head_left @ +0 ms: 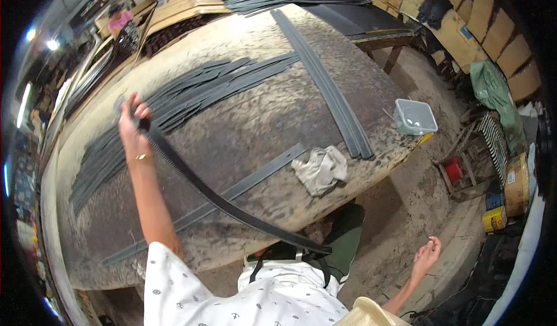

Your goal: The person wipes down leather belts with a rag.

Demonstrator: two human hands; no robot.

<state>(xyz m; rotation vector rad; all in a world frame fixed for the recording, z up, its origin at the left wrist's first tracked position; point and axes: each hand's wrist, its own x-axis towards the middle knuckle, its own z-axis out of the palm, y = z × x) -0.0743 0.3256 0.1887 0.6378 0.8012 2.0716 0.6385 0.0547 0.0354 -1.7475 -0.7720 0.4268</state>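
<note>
My left hand (136, 112) is raised over the left part of the worn table (267, 123), its fingers closed round one end of a long dark strip (203, 189). The strip curves down across the table, and its far end hangs by my waist. Beneath it a flat grey strip (255, 179) lies on the table. A fan of dark strips (191, 96) lies behind my left hand. Away from the table, at the lower right, my right hand (428, 255) is held out over the floor with its fingers curled; what they hold, if anything, is too small to name.
A crumpled whitish cloth (321, 169) lies at the near table edge. Long strips (325, 82) and a clear plastic box (415, 117) are farther right. A wooden stool (464, 166) and cardboard boxes (487, 15) stand at the right. A person (120, 24) is at the far left.
</note>
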